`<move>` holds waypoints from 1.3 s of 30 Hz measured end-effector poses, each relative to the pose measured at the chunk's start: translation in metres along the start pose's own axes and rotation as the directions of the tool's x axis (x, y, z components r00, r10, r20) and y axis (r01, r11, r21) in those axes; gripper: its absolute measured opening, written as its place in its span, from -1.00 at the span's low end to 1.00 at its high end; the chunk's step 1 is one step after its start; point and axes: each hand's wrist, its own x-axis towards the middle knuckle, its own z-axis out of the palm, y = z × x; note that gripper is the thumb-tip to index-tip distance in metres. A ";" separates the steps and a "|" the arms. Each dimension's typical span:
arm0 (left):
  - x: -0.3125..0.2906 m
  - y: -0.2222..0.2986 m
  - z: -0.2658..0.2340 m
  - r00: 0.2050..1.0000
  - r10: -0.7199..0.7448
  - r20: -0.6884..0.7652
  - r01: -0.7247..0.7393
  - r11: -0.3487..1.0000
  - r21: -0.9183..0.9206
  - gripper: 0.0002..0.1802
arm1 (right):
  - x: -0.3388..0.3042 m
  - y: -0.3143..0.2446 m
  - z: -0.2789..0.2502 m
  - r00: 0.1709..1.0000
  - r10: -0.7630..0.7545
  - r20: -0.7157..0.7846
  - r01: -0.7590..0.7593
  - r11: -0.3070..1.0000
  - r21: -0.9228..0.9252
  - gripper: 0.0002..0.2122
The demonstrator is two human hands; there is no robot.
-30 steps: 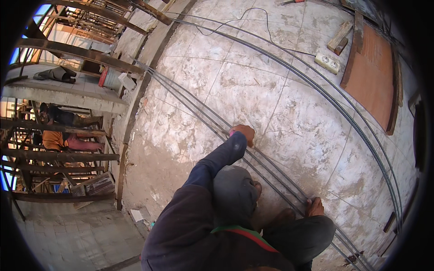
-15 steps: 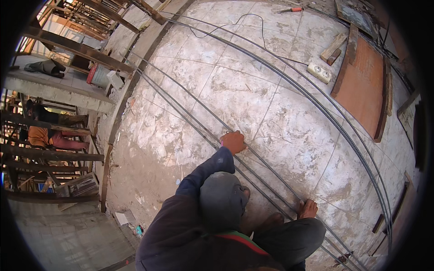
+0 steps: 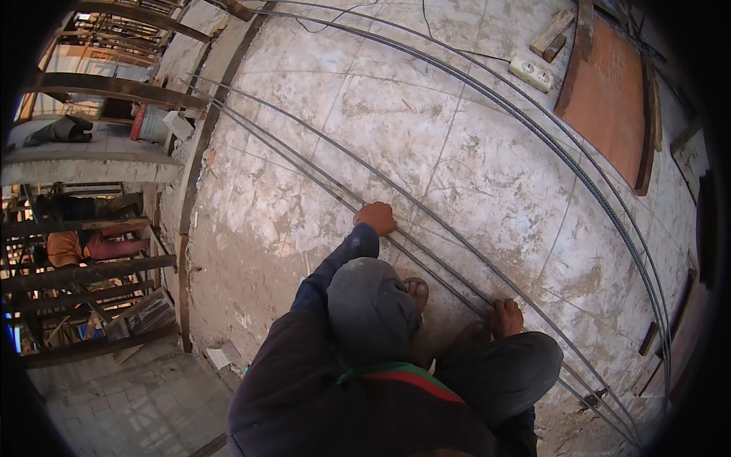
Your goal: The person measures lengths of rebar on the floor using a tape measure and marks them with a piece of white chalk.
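Three long, thin steel rods [image 3: 442, 215] run diagonally over the floor, from the far left to the near right. My left hand [image 3: 376, 218] is closed on the two nearer rods [image 3: 311, 169], knuckles up. Farther down the same pair, beside my right foot, the fingers of my right hand [image 3: 505, 317] curl in; whether one or both rods are in them I cannot tell. The third rod passes just beyond both hands, apart from them. My left knee [image 3: 369, 324] and right knee [image 3: 510, 373] are bent, with bare toes showing near the rods.
A bundle of longer rods [image 3: 544, 148] curves along the right. Beyond it lie a white socket block [image 3: 531, 74], wood offcuts [image 3: 552, 34] and a reddish-brown board [image 3: 605, 99]. A raised edge [image 3: 186, 206] borders the floor at left, with timber beams [image 3: 114, 87] and another person [image 3: 99, 245] past it.
My hands have come back from the far rod onto the nearer pair, leaving that rod on the floor. The view has tilted, so the floor sits higher in the picture.
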 end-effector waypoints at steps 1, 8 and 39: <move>0.003 -0.007 -0.001 0.998 0.051 0.027 -0.049 0.997 -0.059 -0.51 | 0.001 0.000 0.004 1.000 -0.009 -0.019 0.009 1.000 -0.007 -0.78; -0.014 -0.011 -0.023 0.992 0.115 -0.048 -0.121 0.979 -0.166 -0.31 | 0.006 0.001 -0.005 0.975 0.206 0.088 -0.211 0.976 0.059 -0.73; -0.008 -0.025 0.017 0.897 0.307 -0.317 -0.368 0.917 -0.153 -0.44 | 0.004 0.021 0.009 0.931 0.364 0.042 -0.364 0.931 -0.003 -0.73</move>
